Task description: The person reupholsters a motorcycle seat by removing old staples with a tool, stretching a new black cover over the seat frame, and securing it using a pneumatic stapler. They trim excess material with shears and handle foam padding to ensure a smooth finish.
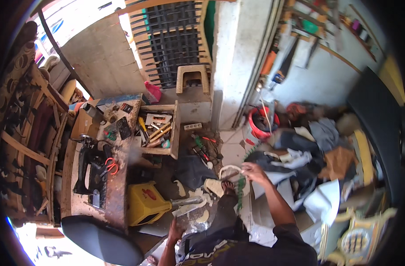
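Head view: right hand (254,173), right of centre, fingers pinched on a pale curved strip (231,167) by the bare foot (229,188). Left hand (175,230), nearer, beside a flat greyish piece (189,207); can't tell if gripping. Loose foam scraps (203,216) could cause a slip; knocking the worn wooden table (118,195) could drop red-handled scissors (111,165). Boxy yellow plastic stool (147,204), glossy black sewing machine (83,166) left.
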Tool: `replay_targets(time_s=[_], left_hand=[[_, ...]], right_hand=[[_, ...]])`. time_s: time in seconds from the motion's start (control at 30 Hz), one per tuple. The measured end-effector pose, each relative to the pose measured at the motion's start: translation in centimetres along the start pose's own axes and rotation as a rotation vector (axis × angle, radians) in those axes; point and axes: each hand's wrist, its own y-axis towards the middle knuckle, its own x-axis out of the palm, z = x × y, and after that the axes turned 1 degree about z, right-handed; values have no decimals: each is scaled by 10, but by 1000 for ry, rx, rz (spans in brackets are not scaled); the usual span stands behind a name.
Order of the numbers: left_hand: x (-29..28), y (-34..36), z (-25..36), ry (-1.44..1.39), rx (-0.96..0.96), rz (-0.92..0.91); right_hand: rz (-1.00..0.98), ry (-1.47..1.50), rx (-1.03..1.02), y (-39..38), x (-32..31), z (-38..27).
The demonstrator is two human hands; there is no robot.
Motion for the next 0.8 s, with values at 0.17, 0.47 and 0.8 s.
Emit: replay_targets(time_s=[0.17, 0.47, 0.8], left_hand=[[56, -51, 45, -262, -1230, -326], [65, -54, 225, -376, -1446, -119], [83, 43, 241, -442, -1324, -131]], right_hand=[[253, -82, 184, 261, -191, 104], [439, -81, 299, 521, -270, 139], [527, -158, 504, 419, -284, 179]])
